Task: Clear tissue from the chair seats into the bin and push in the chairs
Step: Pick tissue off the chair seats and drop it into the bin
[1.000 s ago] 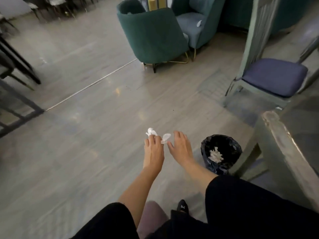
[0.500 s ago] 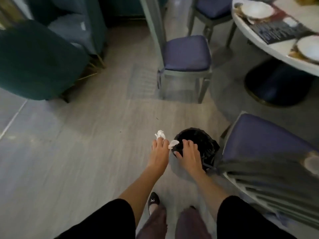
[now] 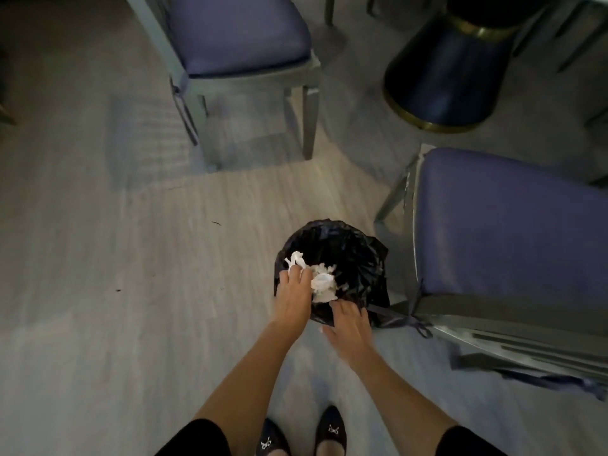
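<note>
Head view, looking steeply down at a pale grey wood-grain floor [image 3: 115,291]. Just below the frame centre stands a round bin lined with a black plastic bag [image 3: 358,258], its mouth facing the camera.

Both bare forearms reach in from 6 o'clock. The left hand [image 3: 292,291] sits over the bin's rim at 9 o'clock of the opening. Its fingertips pinch a white crumpled tissue [image 3: 295,259] that sticks out past them above the liner. The right hand [image 3: 348,324] hovers at the rim's 6 o'clock edge, fingers loosely extended and parted, gripping nothing. A loose white tissue heap [image 3: 324,283] shows inside the opening, between the two hands. Motion blur hides whether all of it rests on the bag.

At 12 o'clock of the bin stands a grey-framed chair with a purple seat cushion [image 3: 240,34], well apart from the bin, its seat bare. At 3 o'clock, just beside the bin, is a second grey chair with a purple cushion [image 3: 510,232], its seat also bare. At 1 o'clock rises a dark blue pedestal base with a brass band [image 3: 444,77].

A pair of black flat shoes with small bows [image 3: 330,429] stands at 6 o'clock, toes pointing towards the bin.
</note>
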Demonstrator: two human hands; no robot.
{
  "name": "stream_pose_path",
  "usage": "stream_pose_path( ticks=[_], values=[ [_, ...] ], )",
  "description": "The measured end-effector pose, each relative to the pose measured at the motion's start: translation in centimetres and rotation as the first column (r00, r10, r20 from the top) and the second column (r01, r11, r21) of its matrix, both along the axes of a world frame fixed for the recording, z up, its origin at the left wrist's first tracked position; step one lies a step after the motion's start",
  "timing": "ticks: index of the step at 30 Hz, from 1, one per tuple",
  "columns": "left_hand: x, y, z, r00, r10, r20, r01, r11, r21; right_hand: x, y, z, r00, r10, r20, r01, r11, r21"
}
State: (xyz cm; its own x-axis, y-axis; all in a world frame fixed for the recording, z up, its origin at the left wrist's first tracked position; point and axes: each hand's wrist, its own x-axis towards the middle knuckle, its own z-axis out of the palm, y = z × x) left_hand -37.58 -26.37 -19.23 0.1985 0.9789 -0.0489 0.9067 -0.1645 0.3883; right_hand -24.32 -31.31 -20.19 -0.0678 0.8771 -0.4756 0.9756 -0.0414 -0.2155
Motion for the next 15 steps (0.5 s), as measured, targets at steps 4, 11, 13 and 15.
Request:
stream_pose_path(
  ticks=[4,11,13,15],
  values=[
    [1.4,1.5,-6.7,0.999,-0.037,0.004,0.038,0.998,-0.050,0.6,-0.2,-6.7,1.000,0.011,0.002,-0.011,0.999,-0.052],
    [2.9,3.4,-12.1,0.991,-0.111,0.078,0.122,0.980,-0.160,0.9,-0.2,-11.3,0.998,-0.028,-0.054,0.032,0.996,0.079],
    [2.8,3.6,-12.0,0.987,-0.152,0.053,0.159,0.967,-0.199,1.1,0.0,-10.7,0.999,-0.015,-0.050,0.017,0.999,0.035],
    [2.3,3.4,-10.5,0.987,-0.148,0.069,0.161,0.956,-0.246,1.2,0.4,-9.5,0.999,-0.011,-0.052,0.011,1.000,-0.007]
  ],
)
